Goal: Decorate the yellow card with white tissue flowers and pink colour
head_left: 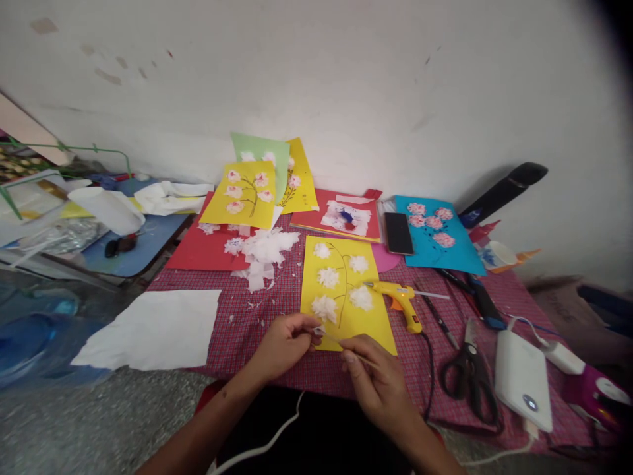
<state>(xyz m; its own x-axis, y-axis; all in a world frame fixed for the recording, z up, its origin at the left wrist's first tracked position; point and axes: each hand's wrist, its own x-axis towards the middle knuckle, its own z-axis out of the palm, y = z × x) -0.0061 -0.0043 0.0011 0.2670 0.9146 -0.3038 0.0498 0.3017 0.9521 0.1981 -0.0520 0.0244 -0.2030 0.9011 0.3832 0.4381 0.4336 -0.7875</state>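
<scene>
My left hand pinches a small piece of white tissue paper over the lower edge of a yellow card. In my right hand is a thin wooden stick, its tip pointing at the tissue piece. The card bears a drawn brown branch and several fluffy white paper flowers. A yellow hot glue gun lies across the card's right edge, its nozzle beside one flower. Left of the card, torn white tissue scraps lie in a heap.
Black scissors, a white power bank and a pen lie at the right. A phone rests near a blue flower card. White paper hangs over the left edge. Finished-looking yellow cards lean at the back.
</scene>
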